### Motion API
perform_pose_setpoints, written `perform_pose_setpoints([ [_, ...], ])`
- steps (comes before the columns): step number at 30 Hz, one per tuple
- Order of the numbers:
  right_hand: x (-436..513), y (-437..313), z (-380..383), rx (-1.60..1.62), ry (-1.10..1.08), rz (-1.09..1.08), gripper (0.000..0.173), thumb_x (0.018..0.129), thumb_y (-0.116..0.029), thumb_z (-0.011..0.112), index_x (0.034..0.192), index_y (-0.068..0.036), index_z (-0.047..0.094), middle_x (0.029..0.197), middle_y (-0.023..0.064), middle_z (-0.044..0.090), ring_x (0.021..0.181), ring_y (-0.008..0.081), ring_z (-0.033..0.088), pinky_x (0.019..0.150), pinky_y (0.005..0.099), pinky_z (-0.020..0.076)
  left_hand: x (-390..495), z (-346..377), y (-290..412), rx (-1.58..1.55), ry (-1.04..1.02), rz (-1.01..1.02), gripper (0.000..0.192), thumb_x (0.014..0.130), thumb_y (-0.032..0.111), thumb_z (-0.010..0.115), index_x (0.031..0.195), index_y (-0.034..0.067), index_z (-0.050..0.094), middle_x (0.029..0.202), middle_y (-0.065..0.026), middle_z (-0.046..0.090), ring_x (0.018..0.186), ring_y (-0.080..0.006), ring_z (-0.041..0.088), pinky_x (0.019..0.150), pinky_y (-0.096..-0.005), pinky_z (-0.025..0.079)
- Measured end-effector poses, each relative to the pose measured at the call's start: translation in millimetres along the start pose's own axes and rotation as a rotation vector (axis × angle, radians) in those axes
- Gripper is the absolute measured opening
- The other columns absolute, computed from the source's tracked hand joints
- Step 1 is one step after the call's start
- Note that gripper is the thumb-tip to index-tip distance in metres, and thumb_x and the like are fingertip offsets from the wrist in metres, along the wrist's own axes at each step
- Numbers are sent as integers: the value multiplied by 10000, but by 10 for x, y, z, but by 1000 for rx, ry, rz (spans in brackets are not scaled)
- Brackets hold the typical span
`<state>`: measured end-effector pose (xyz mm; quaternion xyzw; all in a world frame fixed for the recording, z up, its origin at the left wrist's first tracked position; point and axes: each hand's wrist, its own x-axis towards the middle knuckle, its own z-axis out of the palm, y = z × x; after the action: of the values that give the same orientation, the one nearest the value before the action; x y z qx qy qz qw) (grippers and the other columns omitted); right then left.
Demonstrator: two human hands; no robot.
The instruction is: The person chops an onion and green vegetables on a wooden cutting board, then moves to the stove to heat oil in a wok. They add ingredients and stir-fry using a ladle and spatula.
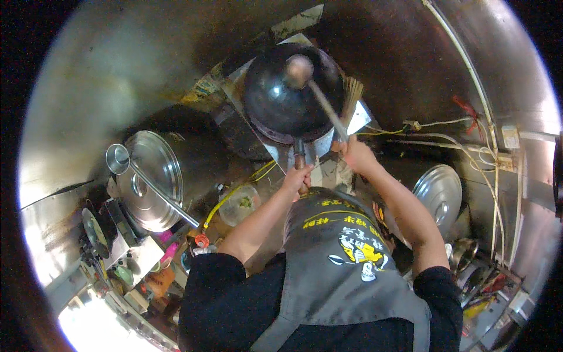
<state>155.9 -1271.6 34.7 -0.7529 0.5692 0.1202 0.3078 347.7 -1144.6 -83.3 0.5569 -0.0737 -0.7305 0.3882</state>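
A dark wok (pixel 272 110) sits over a burner with a square metal surround (pixel 323 147). Its wooden-ended handle is gripped by my left hand (pixel 299 178). With my right hand (pixel 360 155) I hold the shaft of a ladle (pixel 327 108), whose blurred round bowl is over the far half of the wok. A bundle-type bamboo wok brush (pixel 352 99) lies along the wok's right edge, its lower end at my right hand; whether my fingers also hold it, I cannot tell. Apart from a bright glint, I can make out no food in the wok.
At left are a large round metal lid (pixel 151 207) and a long-handled metal dipper (pixel 118 159). A yellow hose (pixel 215 209) runs beside a translucent bowl (pixel 228 215) with green scraps. Another metal lid (pixel 451 189) stands at right, near pipes and cables (pixel 488 105) on the wall.
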Motion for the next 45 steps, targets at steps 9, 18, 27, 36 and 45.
perform_pose_setpoints([
  [9,-179,-43,-44,131,-192,79,444,994,-357,467,1207,33,456,950,310,671,850,486,664,769,578,519,87,-56,-118,-207,-59,-38,261,907,242,696,785,95,517,611,-16,517,475,-139,503,471,-308,444],
  [18,-289,-1,80,41,-98,3,460,993,-354,444,1208,51,474,917,307,674,871,485,663,782,579,526,38,-43,-28,-168,-18,-27,226,925,231,693,897,97,513,657,-2,505,498,-126,502,460,-290,438],
  [27,-408,134,163,50,-43,181,446,1011,-384,430,1163,31,484,976,288,684,901,490,662,808,574,516,63,-64,-70,-127,-11,15,223,933,223,679,912,88,503,660,-13,508,508,-139,513,468,-298,446],
  [36,0,-23,328,149,108,78,399,1018,-315,434,1155,58,469,912,301,667,865,483,656,746,566,511,163,-144,-147,-242,-62,-9,205,915,182,694,926,67,525,699,-10,520,520,-121,507,462,-305,455],
  [45,360,-116,428,274,89,97,370,1020,-329,437,1116,20,516,729,222,664,655,356,686,615,468,542,137,-46,-52,-213,-37,-98,187,934,196,662,880,95,515,666,8,498,516,-110,487,458,-280,431],
])
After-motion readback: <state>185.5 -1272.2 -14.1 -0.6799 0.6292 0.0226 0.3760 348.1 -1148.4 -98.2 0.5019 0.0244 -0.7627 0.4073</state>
